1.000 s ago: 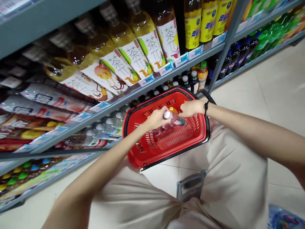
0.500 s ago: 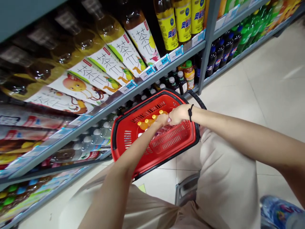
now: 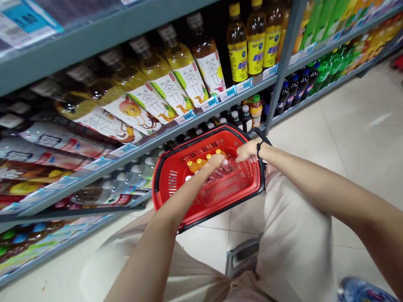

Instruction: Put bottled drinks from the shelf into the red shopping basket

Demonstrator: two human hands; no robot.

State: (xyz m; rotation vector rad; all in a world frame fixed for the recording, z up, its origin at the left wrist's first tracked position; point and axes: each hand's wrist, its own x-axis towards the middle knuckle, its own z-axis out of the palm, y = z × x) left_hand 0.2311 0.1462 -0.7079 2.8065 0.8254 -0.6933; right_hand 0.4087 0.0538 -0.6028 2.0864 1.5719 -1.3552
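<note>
A red shopping basket (image 3: 201,222) with a black rim stands between my knees. Inside it, orange-drink bottles with yellow caps (image 3: 201,162) form a row, and small clear bottles with pinkish caps (image 3: 226,165) are beside them. My left hand (image 3: 216,161) reaches in with its fingers closed around one of these small bottles, mostly hidden by the hand. Just right of it, my right hand (image 3: 249,151), with a black band at the wrist, hangs over the basket's right end. Its fingers are loosely bent and apart, with nothing visible in them.
Shelves of drinks run along the left and back, with large tea bottles (image 3: 166,94) above the basket. A grey shelf post (image 3: 285,63) rises behind the basket's right end. Tiled floor (image 3: 355,126) extends right. A blue wrapped package (image 3: 365,289) is at lower right.
My right hand has moved right, away from my left hand and the pinkish cap. My left hand stays over the small bottles. The view has tilted up, showing more of the upper shelf.
</note>
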